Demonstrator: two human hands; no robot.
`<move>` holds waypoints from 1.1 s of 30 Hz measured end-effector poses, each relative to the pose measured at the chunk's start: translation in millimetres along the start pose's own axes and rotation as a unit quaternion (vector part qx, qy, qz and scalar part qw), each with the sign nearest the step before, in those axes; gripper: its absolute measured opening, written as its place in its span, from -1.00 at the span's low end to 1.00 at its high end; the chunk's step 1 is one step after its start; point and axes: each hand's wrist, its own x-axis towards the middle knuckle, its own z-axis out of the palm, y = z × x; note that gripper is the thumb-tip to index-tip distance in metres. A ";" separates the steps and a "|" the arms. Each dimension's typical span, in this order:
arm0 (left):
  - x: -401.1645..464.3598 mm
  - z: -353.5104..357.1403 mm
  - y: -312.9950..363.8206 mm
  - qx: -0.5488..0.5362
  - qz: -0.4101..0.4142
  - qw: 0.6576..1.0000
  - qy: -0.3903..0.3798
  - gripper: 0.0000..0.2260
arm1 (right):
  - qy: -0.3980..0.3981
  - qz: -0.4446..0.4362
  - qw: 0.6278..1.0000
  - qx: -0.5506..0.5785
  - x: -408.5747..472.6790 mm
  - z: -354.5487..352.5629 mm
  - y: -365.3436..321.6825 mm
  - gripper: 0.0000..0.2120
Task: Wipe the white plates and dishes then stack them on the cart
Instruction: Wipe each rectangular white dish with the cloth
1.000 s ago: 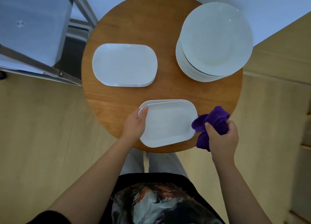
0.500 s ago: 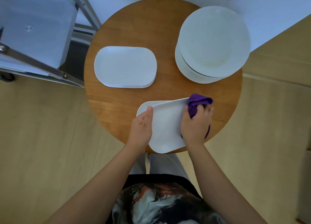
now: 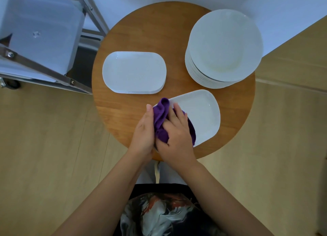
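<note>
A: What has changed on the dish [image 3: 200, 115] at the near edge of the table [image 3: 134, 26]?

B: The cloth [image 3: 161, 117] has crossed it. A second ago it hung off the dish's right end in the right hand [image 3: 177, 131]; half a second ago it sat on the right part of the dish. Now it covers the left part, right beside the left hand [image 3: 144, 131].

A: And the grip on each side?

B: The right hand lies on top of the purple cloth with its fingers spread fairly straight, pressing it down onto the dish rather than bunching it. The left hand is at the dish's left end, thumb up along the cloth; I judge it is steadying the dish, but the cloth hides its fingers, so I cannot tell whether they curl round the rim.

A: Has the dish itself moved?

B: It has turned. Its far right corner now points toward the stack of round plates [image 3: 224, 48] at the far right edge, and it stays on the table, overhanging the near edge a little.

A: What does that mean for the job?

B: One pass over the face looks nearly done. The dish probably still needs lifting across to the cart [image 3: 40, 64] beyond the table's left edge. The pile of oblong dishes [image 3: 134, 72] near the left edge and the round stack are not yet on the cart.
</note>
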 end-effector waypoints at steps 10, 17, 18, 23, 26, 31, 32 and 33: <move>6.7 -14.5 20.4 -0.061 -0.048 0.997 0.010 -0.58 | -0.083 -0.143 0.983 -0.085 -20.1 -9.9 13.3 -0.86; 8.7 -13.1 14.4 0.003 -0.011 1.000 0.012 -0.63 | -0.105 -0.177 0.967 -0.151 -22.4 -24.8 33.0 -0.78; 9.2 -15.3 13.2 0.007 -0.012 1.000 0.011 -0.63 | -0.107 -0.178 0.966 -0.157 -22.2 -27.5 37.2 -0.77; 12.0 -33.4 13.7 0.060 -0.004 0.998 0.025 -0.64 | -0.098 -0.131 0.969 -0.185 -17.1 -51.9 68.3 -0.87; 12.5 -36.0 13.9 0.086 0.002 0.996 0.036 -0.63 | -0.114 -0.117 0.967 -0.193 -13.1 -57.6 76.9 -0.83; 15.6 -33.8 27.9 0.113 0.039 0.993 0.009 -0.67 | -0.047 -0.084 0.968 -0.231 -1.1 -61.9 75.2 -0.79; 16.5 -34.8 32.4 0.118 0.050 0.992 0.004 -0.68 | -0.034 -0.068 0.968 -0.237 1.5 -63.0 74.8 -0.77; 16.9 -35.7 36.2 0.124 0.055 0.991 -0.002 -0.69 | -0.023 -0.053 0.969 -0.240 4.3 -63.8 74.4 -0.74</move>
